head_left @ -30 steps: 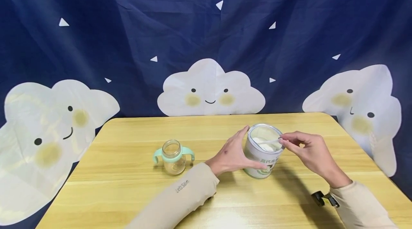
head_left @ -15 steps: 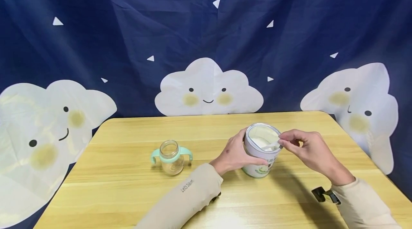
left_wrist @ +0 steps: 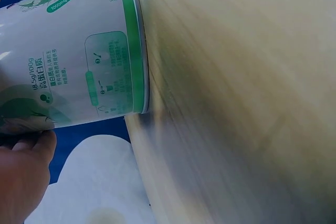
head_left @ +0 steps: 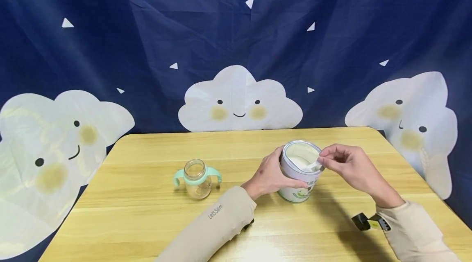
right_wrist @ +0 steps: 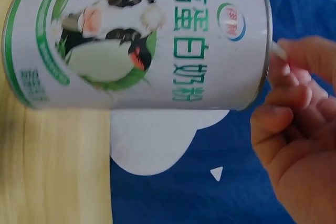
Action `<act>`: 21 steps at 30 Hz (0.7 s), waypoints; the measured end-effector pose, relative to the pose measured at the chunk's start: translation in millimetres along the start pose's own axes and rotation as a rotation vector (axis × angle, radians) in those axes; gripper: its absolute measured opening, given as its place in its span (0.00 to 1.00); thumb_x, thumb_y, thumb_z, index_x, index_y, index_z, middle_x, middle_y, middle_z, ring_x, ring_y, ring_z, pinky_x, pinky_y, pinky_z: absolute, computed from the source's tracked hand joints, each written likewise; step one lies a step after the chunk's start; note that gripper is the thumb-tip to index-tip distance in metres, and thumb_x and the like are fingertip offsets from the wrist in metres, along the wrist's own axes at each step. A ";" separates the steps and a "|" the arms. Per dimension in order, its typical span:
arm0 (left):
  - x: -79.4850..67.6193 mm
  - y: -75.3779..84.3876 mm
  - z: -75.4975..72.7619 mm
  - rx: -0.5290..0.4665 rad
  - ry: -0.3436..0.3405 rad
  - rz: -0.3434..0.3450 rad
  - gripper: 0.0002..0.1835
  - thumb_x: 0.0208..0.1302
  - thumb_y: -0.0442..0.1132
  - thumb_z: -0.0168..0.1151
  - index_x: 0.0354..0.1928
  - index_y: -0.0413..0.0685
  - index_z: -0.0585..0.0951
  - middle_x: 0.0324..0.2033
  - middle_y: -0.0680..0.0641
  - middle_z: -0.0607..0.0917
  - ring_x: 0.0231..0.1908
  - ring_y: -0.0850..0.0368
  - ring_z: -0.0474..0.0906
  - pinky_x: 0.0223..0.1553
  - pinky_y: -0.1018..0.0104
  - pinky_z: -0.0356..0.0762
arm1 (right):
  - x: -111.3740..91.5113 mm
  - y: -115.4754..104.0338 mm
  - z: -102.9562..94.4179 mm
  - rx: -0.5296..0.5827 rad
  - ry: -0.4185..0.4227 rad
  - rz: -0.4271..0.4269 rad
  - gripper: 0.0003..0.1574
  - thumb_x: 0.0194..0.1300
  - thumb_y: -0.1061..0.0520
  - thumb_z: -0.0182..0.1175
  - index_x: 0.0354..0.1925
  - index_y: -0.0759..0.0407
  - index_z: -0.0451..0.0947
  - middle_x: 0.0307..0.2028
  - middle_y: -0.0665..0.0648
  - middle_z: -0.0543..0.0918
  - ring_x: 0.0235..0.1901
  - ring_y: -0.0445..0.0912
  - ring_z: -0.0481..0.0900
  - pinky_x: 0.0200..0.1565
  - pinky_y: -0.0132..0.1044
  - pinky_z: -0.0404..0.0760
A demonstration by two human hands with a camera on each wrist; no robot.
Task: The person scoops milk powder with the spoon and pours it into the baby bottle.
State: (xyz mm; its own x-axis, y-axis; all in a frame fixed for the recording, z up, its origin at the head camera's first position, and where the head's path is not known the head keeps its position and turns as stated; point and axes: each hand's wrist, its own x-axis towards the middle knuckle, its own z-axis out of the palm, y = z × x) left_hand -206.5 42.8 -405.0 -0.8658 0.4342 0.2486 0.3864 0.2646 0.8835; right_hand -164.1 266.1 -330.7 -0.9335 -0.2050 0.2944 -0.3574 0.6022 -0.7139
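A white milk powder can [head_left: 295,188] with a green base band and a cow picture stands lidless on the table, pale powder [head_left: 299,159] inside. My left hand [head_left: 271,176] grips its side, thumb across the front and fingers behind. At the can's right rim my right hand [head_left: 348,168] pinches the handle of a white scoop [head_left: 312,166], whose other end reaches down into the can. In the right wrist view a bit of the handle [right_wrist: 279,51] shows between thumb and fingers at the rim. Left of the hands stands a clear baby bottle [head_left: 199,188] without a cap, with mint-green handles.
The wooden table [head_left: 147,221] has rounded far corners and ends at a dark blue curtain [head_left: 155,49] printed with white clouds. A small black device [head_left: 368,222] is strapped at the right sleeve.
The left hand has closed its grip on the can, which has turned and tilted slightly. The scoop's far end has swung from across the opening toward the near rim, dipping lower.
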 end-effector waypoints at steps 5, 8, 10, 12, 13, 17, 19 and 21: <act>-0.3 -0.6 -0.8 -0.002 0.008 0.006 0.56 0.38 0.51 0.86 0.71 0.54 0.66 0.56 0.56 0.80 0.53 0.67 0.75 0.57 0.67 0.74 | 3.1 2.8 -4.5 0.081 0.061 0.178 0.13 0.68 0.57 0.65 0.40 0.68 0.82 0.27 0.43 0.85 0.29 0.37 0.78 0.31 0.29 0.77; -0.2 -0.8 -1.1 0.001 0.010 0.008 0.56 0.38 0.51 0.86 0.71 0.54 0.66 0.56 0.56 0.80 0.54 0.67 0.75 0.57 0.67 0.74 | 4.2 6.6 -6.6 0.153 0.074 0.252 0.12 0.68 0.56 0.65 0.40 0.66 0.83 0.28 0.39 0.84 0.29 0.37 0.77 0.32 0.29 0.77; -0.2 -0.8 -1.0 0.005 0.011 0.006 0.56 0.38 0.51 0.86 0.71 0.54 0.66 0.56 0.56 0.80 0.54 0.67 0.75 0.57 0.67 0.74 | 4.6 9.6 -7.8 0.182 0.078 0.287 0.09 0.68 0.56 0.64 0.39 0.62 0.84 0.28 0.38 0.83 0.28 0.37 0.77 0.32 0.29 0.77; -0.3 -0.7 -0.9 0.006 0.010 0.001 0.56 0.37 0.51 0.87 0.71 0.54 0.66 0.56 0.57 0.79 0.54 0.67 0.75 0.57 0.67 0.74 | 4.8 12.9 -9.2 0.199 0.087 0.317 0.06 0.68 0.56 0.64 0.38 0.58 0.84 0.27 0.38 0.82 0.27 0.37 0.75 0.32 0.29 0.75; -0.3 -0.6 -0.8 0.007 0.009 -0.003 0.56 0.37 0.51 0.86 0.71 0.54 0.66 0.56 0.58 0.79 0.54 0.67 0.75 0.57 0.67 0.74 | 4.9 14.5 -10.1 0.202 0.091 0.331 0.05 0.68 0.56 0.63 0.37 0.56 0.85 0.26 0.38 0.82 0.27 0.37 0.75 0.31 0.29 0.74; -0.8 -0.4 -0.6 0.008 0.007 -0.006 0.56 0.38 0.51 0.86 0.71 0.55 0.66 0.56 0.60 0.79 0.54 0.67 0.75 0.57 0.67 0.74 | 5.0 20.1 -14.4 0.248 0.109 0.373 0.04 0.67 0.56 0.64 0.35 0.50 0.85 0.26 0.38 0.80 0.27 0.36 0.74 0.33 0.27 0.76; -0.9 -0.1 -0.6 0.009 0.008 0.000 0.55 0.38 0.51 0.86 0.71 0.54 0.67 0.55 0.60 0.79 0.54 0.67 0.75 0.57 0.67 0.74 | 5.0 22.0 -16.9 0.321 0.122 0.384 0.05 0.67 0.56 0.65 0.33 0.48 0.85 0.26 0.38 0.80 0.27 0.36 0.73 0.34 0.26 0.78; -1.0 0.1 -0.4 0.012 0.008 0.010 0.55 0.38 0.51 0.86 0.71 0.54 0.67 0.55 0.60 0.79 0.54 0.67 0.75 0.57 0.68 0.74 | 4.7 24.0 -18.7 0.460 0.133 0.381 0.08 0.68 0.60 0.64 0.32 0.49 0.85 0.27 0.40 0.81 0.26 0.36 0.73 0.33 0.26 0.79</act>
State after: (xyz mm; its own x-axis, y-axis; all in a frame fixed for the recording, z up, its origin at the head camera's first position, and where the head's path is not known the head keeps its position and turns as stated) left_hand -205.8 42.0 -405.0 -0.8644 0.4298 0.2609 0.3989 0.2705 0.8762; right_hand -176.5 294.0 -334.6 -0.9970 0.0754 0.0196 -0.0031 0.2135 -0.9769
